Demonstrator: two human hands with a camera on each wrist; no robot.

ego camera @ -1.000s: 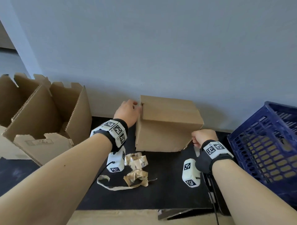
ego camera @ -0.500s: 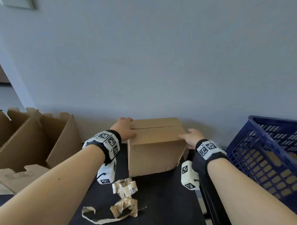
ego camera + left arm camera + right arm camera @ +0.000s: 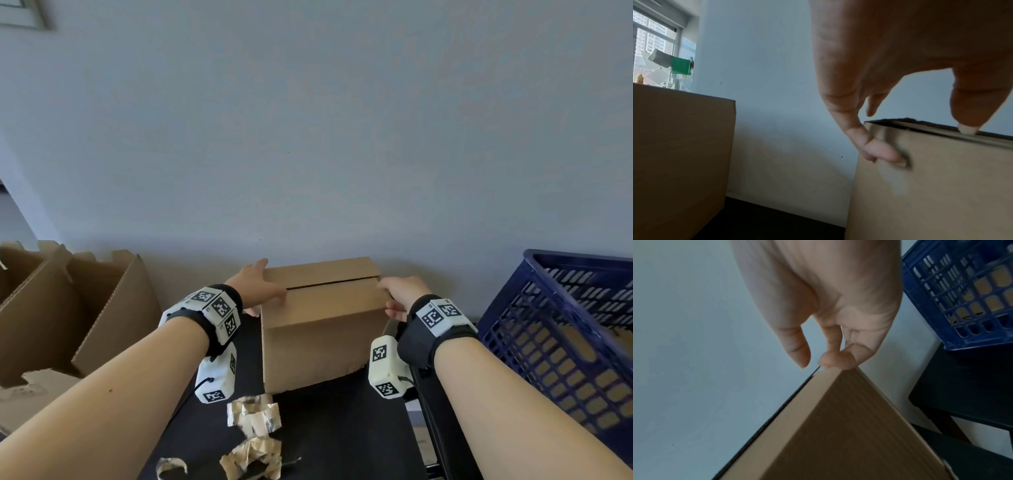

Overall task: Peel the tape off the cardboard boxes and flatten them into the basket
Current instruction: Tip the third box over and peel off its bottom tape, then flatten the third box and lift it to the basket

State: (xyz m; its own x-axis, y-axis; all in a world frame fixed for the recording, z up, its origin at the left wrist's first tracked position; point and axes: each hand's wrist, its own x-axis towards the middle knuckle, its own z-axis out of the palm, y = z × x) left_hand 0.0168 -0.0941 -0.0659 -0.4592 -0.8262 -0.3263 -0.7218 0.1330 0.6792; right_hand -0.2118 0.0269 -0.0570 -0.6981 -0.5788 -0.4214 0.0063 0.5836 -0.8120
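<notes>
Left hand fingers spread loosely over the closed cardboard box's left top corner, right hand fingertips pinching its right top edge beside the flap seam; it looks light, stiff, best pried at that seam

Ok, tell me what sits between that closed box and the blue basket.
Nothing visible does. The box stands on the black table with the basket to its right; only the right hand, at the box's right top edge, is on that side. The tape scraps lie nearer the camera.
</notes>
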